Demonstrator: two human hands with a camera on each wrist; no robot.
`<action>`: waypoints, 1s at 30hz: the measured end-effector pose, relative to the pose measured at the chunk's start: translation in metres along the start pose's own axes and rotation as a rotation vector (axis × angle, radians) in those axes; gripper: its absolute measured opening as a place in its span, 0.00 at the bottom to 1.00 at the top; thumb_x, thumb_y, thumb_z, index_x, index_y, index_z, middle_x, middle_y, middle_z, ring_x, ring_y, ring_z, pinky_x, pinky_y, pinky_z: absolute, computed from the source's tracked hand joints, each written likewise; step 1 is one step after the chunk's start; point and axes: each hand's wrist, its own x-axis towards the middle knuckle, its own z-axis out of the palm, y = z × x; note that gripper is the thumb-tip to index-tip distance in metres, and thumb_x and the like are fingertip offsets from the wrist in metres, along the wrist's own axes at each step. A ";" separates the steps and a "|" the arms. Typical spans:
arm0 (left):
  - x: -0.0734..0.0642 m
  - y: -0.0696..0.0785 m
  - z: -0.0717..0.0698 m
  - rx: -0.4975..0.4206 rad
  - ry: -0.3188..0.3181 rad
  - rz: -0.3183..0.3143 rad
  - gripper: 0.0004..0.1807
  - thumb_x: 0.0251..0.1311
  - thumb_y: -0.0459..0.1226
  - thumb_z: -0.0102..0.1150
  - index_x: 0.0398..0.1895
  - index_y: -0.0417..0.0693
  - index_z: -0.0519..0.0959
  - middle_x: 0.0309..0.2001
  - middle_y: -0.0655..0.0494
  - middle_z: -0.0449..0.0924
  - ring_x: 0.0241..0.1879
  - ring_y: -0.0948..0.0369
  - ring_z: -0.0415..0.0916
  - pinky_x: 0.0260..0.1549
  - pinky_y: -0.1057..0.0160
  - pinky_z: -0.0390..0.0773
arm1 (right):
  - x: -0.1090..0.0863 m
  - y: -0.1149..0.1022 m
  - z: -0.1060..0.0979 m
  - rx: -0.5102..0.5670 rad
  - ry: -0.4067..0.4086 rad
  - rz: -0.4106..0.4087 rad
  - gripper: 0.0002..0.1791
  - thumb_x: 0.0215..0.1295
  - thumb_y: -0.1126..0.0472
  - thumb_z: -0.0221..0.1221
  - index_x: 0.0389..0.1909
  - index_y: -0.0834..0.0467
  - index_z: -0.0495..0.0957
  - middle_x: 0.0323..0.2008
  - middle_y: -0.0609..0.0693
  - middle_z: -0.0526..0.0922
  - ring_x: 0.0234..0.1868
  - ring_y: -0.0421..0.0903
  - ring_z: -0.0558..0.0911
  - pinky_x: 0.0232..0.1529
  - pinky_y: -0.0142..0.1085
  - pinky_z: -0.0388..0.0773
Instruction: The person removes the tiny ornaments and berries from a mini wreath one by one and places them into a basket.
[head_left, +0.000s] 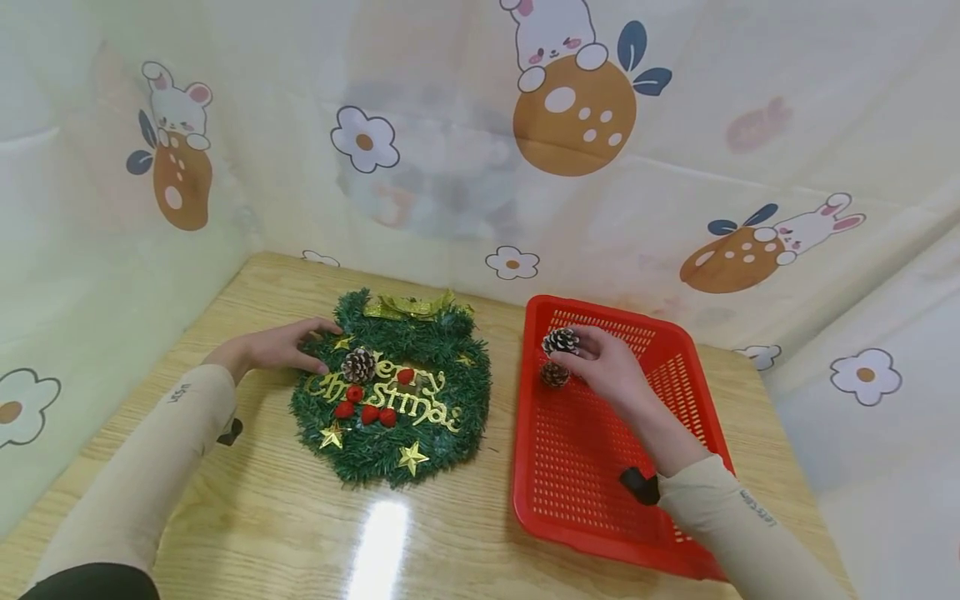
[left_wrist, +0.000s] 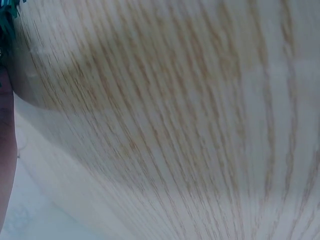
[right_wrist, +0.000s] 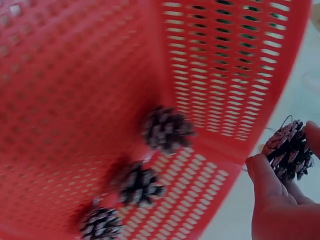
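Observation:
My right hand (head_left: 611, 367) holds a white-tipped pine cone (head_left: 561, 341) between thumb and fingers, over the red basket (head_left: 528, 467). In the right wrist view the held pine cone (right_wrist: 290, 152) has a thin wire loop. Three more pine cones lie in the basket, one of them a brown cone (right_wrist: 167, 130). My left hand (head_left: 285, 346) rests at the left edge of a green Christmas wreath (head_left: 450, 450), thumb and fingers spread apart. On the wreath sit a pine cone (head_left: 358, 365), red berries (head_left: 370, 414), gold stars (head_left: 412, 457) and gold "Merry Christmas" lettering (head_left: 420, 407).
A wooden table (head_left: 300, 533) carries the wreath and, to its right, the basket with its raised, slotted walls. A gold bow (head_left: 408, 307) tops the wreath. Behind the table hangs a patterned curtain (head_left: 450, 200), with more curtain at both sides.

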 end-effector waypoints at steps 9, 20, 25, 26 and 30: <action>0.000 0.002 0.000 0.021 0.001 0.001 0.40 0.53 0.47 0.63 0.67 0.52 0.56 0.68 0.42 0.52 0.65 0.38 0.52 0.58 0.37 0.58 | 0.003 0.032 0.011 -0.200 -0.114 -0.052 0.34 0.54 0.47 0.64 0.58 0.59 0.69 0.53 0.56 0.77 0.54 0.52 0.77 0.53 0.46 0.74; 0.000 0.002 0.002 0.002 -0.001 0.001 0.40 0.54 0.46 0.63 0.67 0.52 0.56 0.68 0.42 0.51 0.66 0.38 0.50 0.59 0.36 0.57 | 0.005 0.048 0.027 -0.361 -0.143 -0.082 0.30 0.50 0.50 0.67 0.53 0.59 0.74 0.50 0.55 0.79 0.50 0.52 0.78 0.52 0.48 0.73; -0.001 0.002 0.001 0.007 0.011 0.003 0.39 0.53 0.47 0.63 0.67 0.52 0.56 0.69 0.42 0.50 0.66 0.37 0.50 0.59 0.36 0.56 | 0.006 0.053 0.029 -0.395 -0.151 -0.086 0.29 0.49 0.50 0.67 0.52 0.59 0.74 0.47 0.54 0.80 0.49 0.51 0.78 0.51 0.48 0.73; -0.001 0.002 0.001 0.003 0.012 0.002 0.39 0.53 0.46 0.63 0.67 0.52 0.56 0.69 0.42 0.50 0.66 0.37 0.50 0.59 0.36 0.56 | 0.005 0.053 0.030 -0.397 -0.153 -0.084 0.29 0.49 0.50 0.67 0.52 0.58 0.74 0.47 0.53 0.80 0.49 0.50 0.78 0.52 0.47 0.73; -0.002 0.003 0.001 -0.008 0.005 -0.002 0.39 0.53 0.46 0.63 0.67 0.52 0.57 0.69 0.42 0.49 0.66 0.36 0.49 0.59 0.36 0.56 | 0.005 0.053 0.031 -0.419 -0.162 -0.110 0.29 0.49 0.50 0.67 0.51 0.59 0.74 0.47 0.53 0.80 0.51 0.51 0.77 0.53 0.48 0.73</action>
